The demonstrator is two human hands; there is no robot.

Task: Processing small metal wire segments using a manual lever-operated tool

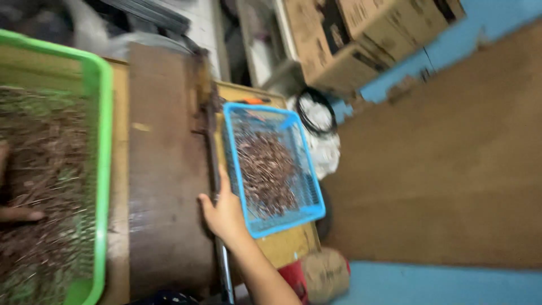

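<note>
The right hand (224,212) rests on the long dark metal bar (213,164) that runs along the edge of the brown board (164,169), fingers curled about it, thumb out to the left; just to its right sits the blue mesh basket (274,169), touching the hand's side and holding a heap of thin brownish sticks (265,172); the left hand (14,212) shows only at the picture's left edge, a finger or thumb lying in the green mesh basket (101,169) among more sticks, and whether it is open or closed I cannot tell; both baskets stand on the yellowish worktop (288,245); cardboard boxes (361,39) lie beyond; the picture is blurred.
</note>
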